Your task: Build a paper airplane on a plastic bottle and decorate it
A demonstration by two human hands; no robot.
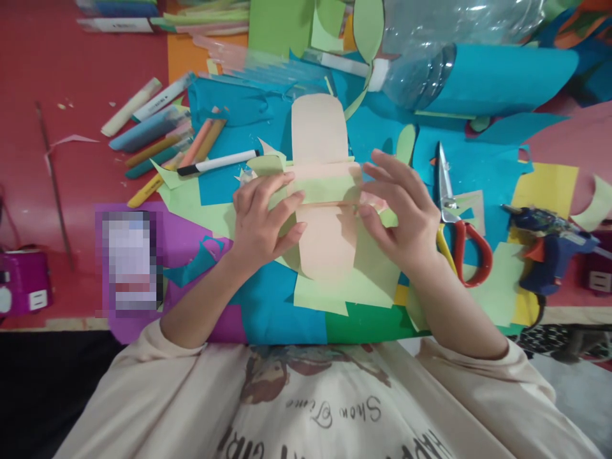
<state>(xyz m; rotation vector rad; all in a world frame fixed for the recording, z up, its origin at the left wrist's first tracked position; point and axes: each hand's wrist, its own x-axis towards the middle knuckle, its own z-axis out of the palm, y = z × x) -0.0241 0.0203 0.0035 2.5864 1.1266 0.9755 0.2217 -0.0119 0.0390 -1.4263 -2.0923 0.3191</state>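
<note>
A peach paper cutout with rounded ends (327,245) lies in front of me, with a light green paper strip (329,189) running across its middle. Peach paper edges show above and below the strip. My left hand (262,213) rests at the strip's left end, fingers spread and fingertips touching the paper. At the right end, the thumb and index finger of my right hand (401,204) close on the strip's edge, while its other fingers stretch out. A small pink scrap (373,203) shows beside that thumb. Light green sheets (320,296) lie underneath.
Red-handled scissors (461,239) and a blue glue gun (549,261) lie to the right. Several markers (148,131) and a phone (131,258) are on the left. A plastic bottle wrapped in blue paper (507,80) lies at the back right.
</note>
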